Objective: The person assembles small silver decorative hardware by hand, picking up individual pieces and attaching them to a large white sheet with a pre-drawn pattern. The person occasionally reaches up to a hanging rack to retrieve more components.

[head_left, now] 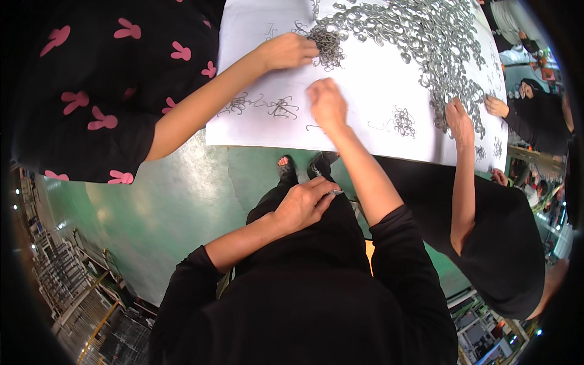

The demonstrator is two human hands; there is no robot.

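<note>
My left hand (302, 204) is held over my lap, its fingers pinched on a small flat silvery metal piece (335, 191). Above the white-covered table, my right hand (329, 104) reaches forward with curled fingers that are smeared by motion; whether anything is in them does not show. A thin bent wire hook (314, 128) lies on the white sheet just nearer to me than that hand. Farther off is a dense heap of small wire hooks (328, 48). Loose clusters of similar hooks lie to the left (282, 107) and right (403, 122) of my right hand.
Many silvery ring-shaped metal pieces (413, 27) spread over the far and right part of the table (365, 137). A co-worker's hand (291, 51) from the left touches the hook heap. Another co-worker's hand (460, 121) on the right is among the rings. More people stand beyond.
</note>
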